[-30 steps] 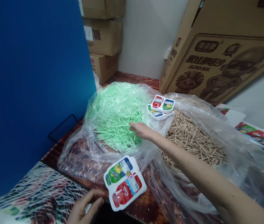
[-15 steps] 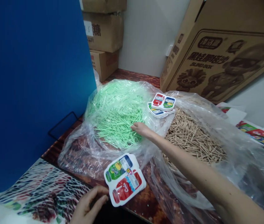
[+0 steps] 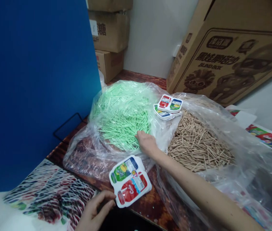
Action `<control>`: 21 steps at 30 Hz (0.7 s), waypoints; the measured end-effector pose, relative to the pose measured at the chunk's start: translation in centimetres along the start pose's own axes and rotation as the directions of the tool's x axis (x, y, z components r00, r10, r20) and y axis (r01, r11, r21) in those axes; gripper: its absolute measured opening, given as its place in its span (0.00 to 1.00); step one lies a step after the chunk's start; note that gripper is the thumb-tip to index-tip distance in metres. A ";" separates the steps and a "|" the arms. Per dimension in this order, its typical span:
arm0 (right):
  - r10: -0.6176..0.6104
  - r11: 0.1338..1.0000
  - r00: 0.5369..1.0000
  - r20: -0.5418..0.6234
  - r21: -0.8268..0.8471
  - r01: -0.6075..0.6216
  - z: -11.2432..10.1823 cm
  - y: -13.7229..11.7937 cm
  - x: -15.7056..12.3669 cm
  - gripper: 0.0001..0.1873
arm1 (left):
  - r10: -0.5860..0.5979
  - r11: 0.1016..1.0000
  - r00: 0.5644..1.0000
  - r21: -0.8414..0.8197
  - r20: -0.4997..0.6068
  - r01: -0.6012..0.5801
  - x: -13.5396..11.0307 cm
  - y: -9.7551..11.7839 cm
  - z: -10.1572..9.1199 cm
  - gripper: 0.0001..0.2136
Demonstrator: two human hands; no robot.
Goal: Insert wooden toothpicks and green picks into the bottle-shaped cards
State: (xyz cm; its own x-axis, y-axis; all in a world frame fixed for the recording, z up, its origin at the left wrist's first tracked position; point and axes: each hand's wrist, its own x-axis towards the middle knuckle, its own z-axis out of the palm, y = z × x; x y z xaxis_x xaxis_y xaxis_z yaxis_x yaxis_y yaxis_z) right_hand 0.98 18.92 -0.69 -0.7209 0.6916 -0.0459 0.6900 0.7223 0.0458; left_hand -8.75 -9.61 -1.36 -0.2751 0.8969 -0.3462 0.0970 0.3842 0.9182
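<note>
My right hand (image 3: 146, 142) reaches into a clear plastic bag (image 3: 83, 150) holding a heap of green sticks (image 3: 122, 117); its fingers curl down among the sticks at the heap's near edge, and what they pinch is hidden. My left hand (image 3: 94, 210) rests at the table's front edge, fingers bent, touching the corner of a white pack (image 3: 129, 181) printed with a green and a red bottle. A second bag holds tan wooden sticks (image 3: 195, 142) to the right. Several similar packs (image 3: 168, 106) lie stacked between the two heaps.
A blue board (image 3: 35, 80) stands upright at the left. A large printed cardboard box (image 3: 229, 48) leans at the back right; smaller boxes (image 3: 109, 30) are stacked behind. A patterned sheet (image 3: 49, 192) lies at the front left. Colourful printed cards (image 3: 267, 136) lie far right.
My right hand has drawn back toward me and lowered into the near edge of the green sticks, fingers curling. The left hand stays by the bottle pack.
</note>
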 end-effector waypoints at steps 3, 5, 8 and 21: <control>-0.024 1.000 0.999 0.029 0.009 0.023 -0.5 0.6 0.1 0.16 | -0.010 1.000 1.000 -0.021 -0.006 0.009 -0.6 -0.1 0.2 0.12; -0.057 0.998 0.996 0.068 0.039 0.055 -0.9 1.0 0.0 0.15 | -0.014 0.999 1.000 -0.036 -0.018 0.013 -0.7 -0.1 0.4 0.11; -0.073 0.981 0.991 0.113 0.189 0.051 -1.1 1.3 -0.2 0.11 | -0.022 0.999 1.000 -0.046 -0.013 0.022 -0.7 -0.1 0.7 0.11; 0.123 0.132 0.895 0.428 0.887 -0.443 -2.1 2.5 3.3 0.09 | 0.031 0.999 0.999 -0.012 0.029 -0.030 1.0 0.3 0.9 0.11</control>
State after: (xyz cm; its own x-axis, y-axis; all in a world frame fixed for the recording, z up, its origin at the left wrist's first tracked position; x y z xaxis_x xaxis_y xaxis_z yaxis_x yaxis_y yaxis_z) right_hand 0.16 23.02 1.39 -0.5324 0.7087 -0.4629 0.4673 -0.2099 -0.8588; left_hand -8.08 -8.40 -1.58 -0.2442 0.9142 -0.3234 0.0941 0.3543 0.9304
